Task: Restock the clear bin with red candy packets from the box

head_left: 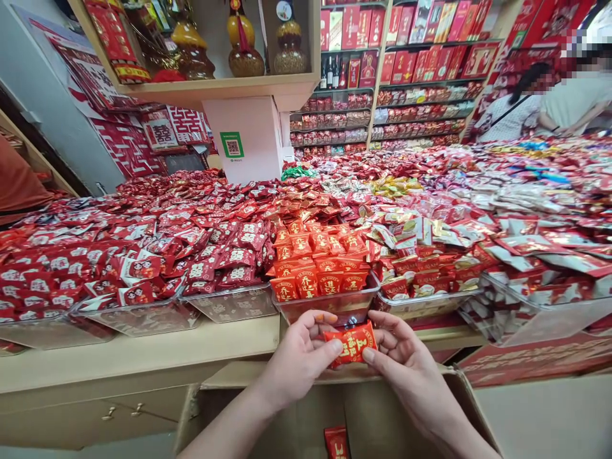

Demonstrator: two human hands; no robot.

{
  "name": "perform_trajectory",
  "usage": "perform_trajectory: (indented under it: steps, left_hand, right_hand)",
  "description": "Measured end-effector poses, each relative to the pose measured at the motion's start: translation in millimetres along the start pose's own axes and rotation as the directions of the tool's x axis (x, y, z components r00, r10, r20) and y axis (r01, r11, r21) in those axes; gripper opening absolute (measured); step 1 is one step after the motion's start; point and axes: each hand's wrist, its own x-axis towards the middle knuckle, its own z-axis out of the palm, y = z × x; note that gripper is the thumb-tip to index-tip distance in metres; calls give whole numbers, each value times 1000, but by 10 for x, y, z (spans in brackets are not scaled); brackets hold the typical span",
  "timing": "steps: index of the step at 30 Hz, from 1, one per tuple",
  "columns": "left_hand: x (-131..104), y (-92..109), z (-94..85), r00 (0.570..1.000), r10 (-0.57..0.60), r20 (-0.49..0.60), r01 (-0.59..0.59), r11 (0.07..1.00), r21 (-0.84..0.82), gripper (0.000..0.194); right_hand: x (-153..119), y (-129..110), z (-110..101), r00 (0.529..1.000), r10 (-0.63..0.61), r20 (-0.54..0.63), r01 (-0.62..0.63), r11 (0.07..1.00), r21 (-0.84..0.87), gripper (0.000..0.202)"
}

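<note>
Between both hands is a red candy packet (354,344) with gold characters, held level above an open cardboard box. My left hand (306,350) pinches its left end with the thumb on top. My right hand (399,350) grips the right end between thumb and fingers. Below, another red packet (336,441) lies in the cardboard box (239,417). Just beyond my hands stands a clear plastic bin (325,307) with similar orange-red packets (319,264) stacked upright in rows.
Clear bins of wrapped candies line the counter (143,357); one holds dark red packets (236,255), another white-and-red packets (549,255). A white pillar (253,137) carries a QR code sign. Shelves (425,86) of red boxes stand behind. A person (574,95) is at the far right.
</note>
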Motion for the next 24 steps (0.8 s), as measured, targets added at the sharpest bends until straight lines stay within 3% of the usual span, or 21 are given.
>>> perform_trajectory:
  steps: [4, 7, 9, 11, 13, 14, 15, 18, 24]
  left_hand:
    - [-52, -52, 1, 994, -8, 107, -5, 993, 119, 43]
    - [-80, -30, -20, 984, 108, 141, -150, 929, 338, 29]
    - [-58, 74, -38, 931, 337, 140, -355, 743, 568, 23]
    - [22, 240, -41, 791, 564, 239, -522, 416, 744, 20]
    - [157, 415, -12, 662, 655, 363, -572, 128, 810, 21]
    - [237, 490, 16, 639, 660, 396, -549, 30, 835, 23]
    - [318, 548, 52, 643, 648, 408, -507, -40, 861, 26]
    - [517, 632, 168, 710, 588, 387, -366, -162, 917, 23]
    - [622, 640, 239, 787, 523, 327, -218, -259, 941, 18]
  right_hand:
    - [-29, 23, -25, 999, 43, 30, -41, 996, -73, 36]
    - [-53, -61, -100, 999, 14, 47, -4, 978, -209, 25]
    - [-31, -212, -182, 994, -106, 12, 103, 929, -356, 21]
    - [44, -424, -271, 956, -292, -18, 245, 833, -497, 20]
    - [174, -647, -339, 894, -448, -10, 345, 703, -622, 18]
    - [253, -745, -357, 871, -492, 19, 371, 631, -681, 17]
    - [337, -829, -364, 859, -509, 60, 384, 561, -733, 16]
    - [567, -971, -324, 849, -496, 181, 404, 389, -828, 15]
    - [769, -977, -252, 833, -416, 364, 456, 146, -878, 13]
